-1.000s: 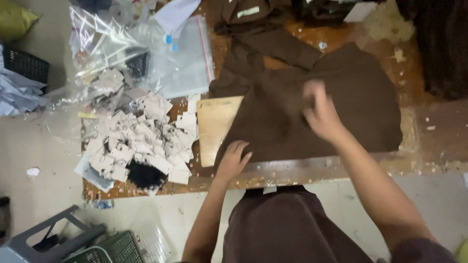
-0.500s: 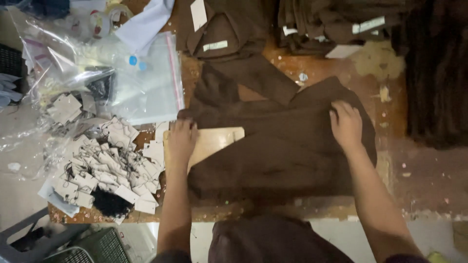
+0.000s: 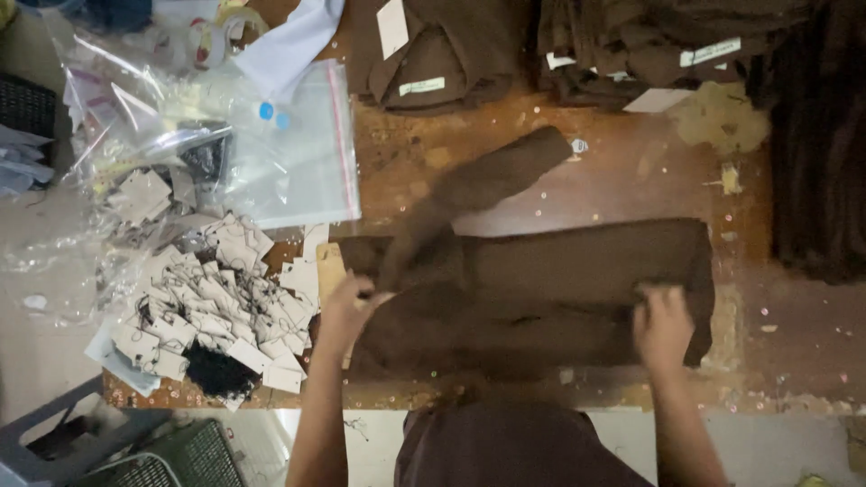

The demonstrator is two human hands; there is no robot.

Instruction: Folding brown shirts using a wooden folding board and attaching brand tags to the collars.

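Clear zip bags (image 3: 289,153) lie upper left. A heap of pale card tags (image 3: 212,311) spreads below them. White labels (image 3: 422,86) sit on folded brown garments (image 3: 451,54) at top.
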